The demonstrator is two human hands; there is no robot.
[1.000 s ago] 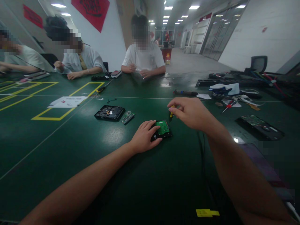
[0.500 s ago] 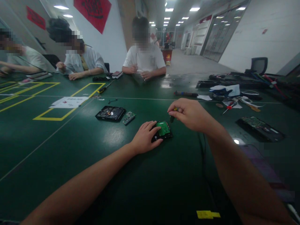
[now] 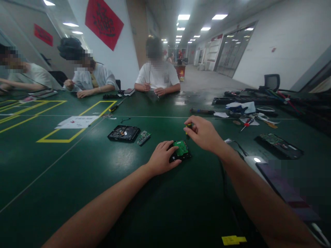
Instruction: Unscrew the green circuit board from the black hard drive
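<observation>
A hard drive [image 3: 186,156] with a green circuit board [image 3: 180,148] on its upper face lies flat on the green table [image 3: 155,206]. My left hand [image 3: 162,159] grips it from the left, thumb along the near side and fingers over the far part. In my right hand [image 3: 203,132] is a screwdriver [image 3: 188,131] with a yellow and black handle, held nearly upright. Its shaft points down at the right part of the board; whether the tip sits in a screw is too small to tell. Left of the drive are a loose circuit board [image 3: 144,138] and an open black drive casing [image 3: 124,133].
Another drive [image 3: 279,145] lies to the right, near a phone-like slab [image 3: 284,189]. Tools, among them a red screwdriver [image 3: 247,124], papers and cables occupy the far right. A white sheet [image 3: 77,122] lies at the left. Several people sit across the table.
The view has tilted up, so the scene sits lower. My right hand has turned and shows more of the screwdriver, now more upright. My left hand stays on the hard drive.
</observation>
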